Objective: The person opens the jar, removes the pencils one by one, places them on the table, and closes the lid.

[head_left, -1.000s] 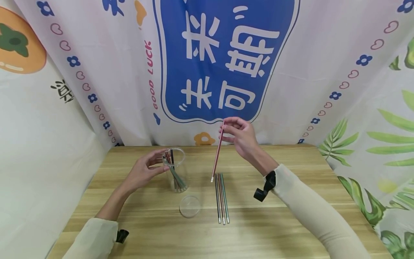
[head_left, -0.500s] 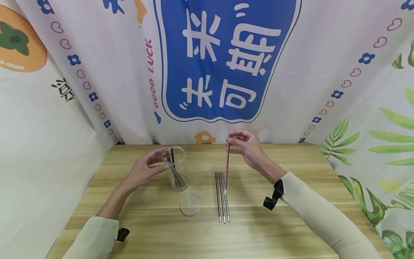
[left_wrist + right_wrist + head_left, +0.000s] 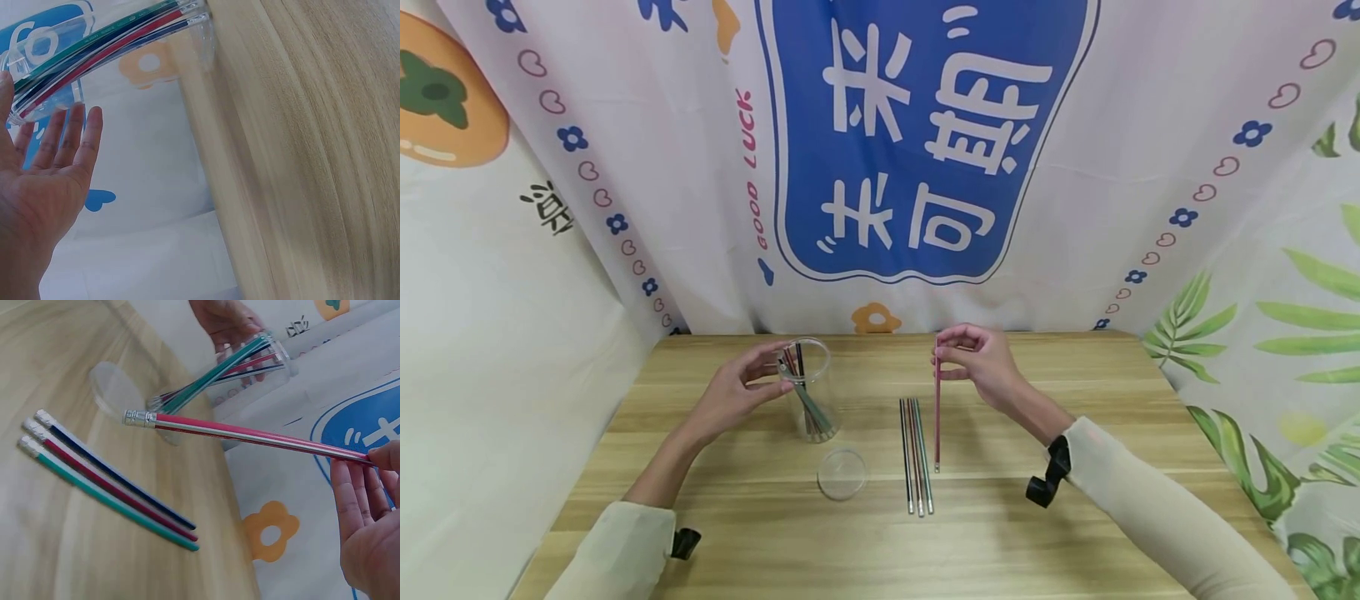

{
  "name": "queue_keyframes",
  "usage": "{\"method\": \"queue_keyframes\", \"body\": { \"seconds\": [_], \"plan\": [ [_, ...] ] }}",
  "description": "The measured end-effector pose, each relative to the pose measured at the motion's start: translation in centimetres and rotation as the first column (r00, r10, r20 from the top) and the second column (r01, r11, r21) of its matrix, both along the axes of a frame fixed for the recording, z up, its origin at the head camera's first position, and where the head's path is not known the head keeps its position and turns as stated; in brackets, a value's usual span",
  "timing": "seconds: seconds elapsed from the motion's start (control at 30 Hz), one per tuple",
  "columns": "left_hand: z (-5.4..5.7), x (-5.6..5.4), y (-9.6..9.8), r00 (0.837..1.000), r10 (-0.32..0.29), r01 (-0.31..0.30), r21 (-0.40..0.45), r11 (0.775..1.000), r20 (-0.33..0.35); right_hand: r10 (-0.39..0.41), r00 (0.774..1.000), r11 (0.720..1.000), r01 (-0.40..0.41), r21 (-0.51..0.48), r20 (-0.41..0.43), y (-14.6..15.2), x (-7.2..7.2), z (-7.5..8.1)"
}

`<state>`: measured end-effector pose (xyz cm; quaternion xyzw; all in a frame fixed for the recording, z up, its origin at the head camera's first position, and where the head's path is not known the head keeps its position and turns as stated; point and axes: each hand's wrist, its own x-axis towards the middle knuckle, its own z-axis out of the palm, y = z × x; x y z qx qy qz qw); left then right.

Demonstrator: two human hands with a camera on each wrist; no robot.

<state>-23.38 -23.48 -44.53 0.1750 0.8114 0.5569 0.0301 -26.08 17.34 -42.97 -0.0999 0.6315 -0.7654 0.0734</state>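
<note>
My right hand pinches a red striped pencil near its upper end, between thumb and fingers. The pencil hangs almost upright, eraser end down, just right of three pencils lying side by side: dark blue, red and green. Whether its eraser touches the table cannot be told. At left, my left hand holds a clear plastic jar near its rim, thumb on one side and fingers on the other. Several green, red and dark pencils lean inside the jar, eraser ends at the bottom.
A round clear lid lies on the wooden table, in front of the jar and left of the pencil row. Behind the table's back edge hangs a printed cloth. Each wrist wears a black strap.
My right hand has moved right and down with the red pencil, passing over the row to its right side. The pencil has become more upright. My left hand and the jar stay put.
</note>
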Motion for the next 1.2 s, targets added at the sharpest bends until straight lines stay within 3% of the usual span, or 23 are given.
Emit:
{"method": "queue_keyframes", "body": {
  "seconds": [0.27, 0.73, 1.2],
  "plan": [
    [-0.1, 0.1, 0.0, 1.0, -0.002, 0.002, -0.001, 1.0, -0.009, 0.015, 1.0, 0.999, -0.016, 0.035, 0.019, 0.3, 1.1, -2.0],
    [-0.1, 0.0, -0.1, 1.0, 0.0, 0.0, -0.01, 1.0, -0.008, 0.054, 0.998, 0.996, -0.057, 0.067, 0.044, 0.4, 2.5, -4.2],
    [-0.1, 0.0, -0.2, 1.0, -0.007, 0.007, -0.003, 1.0, -0.007, 0.02, 0.999, 0.991, -0.024, 0.13, 0.029, 0.4, 2.7, -5.4]
  ]
}}
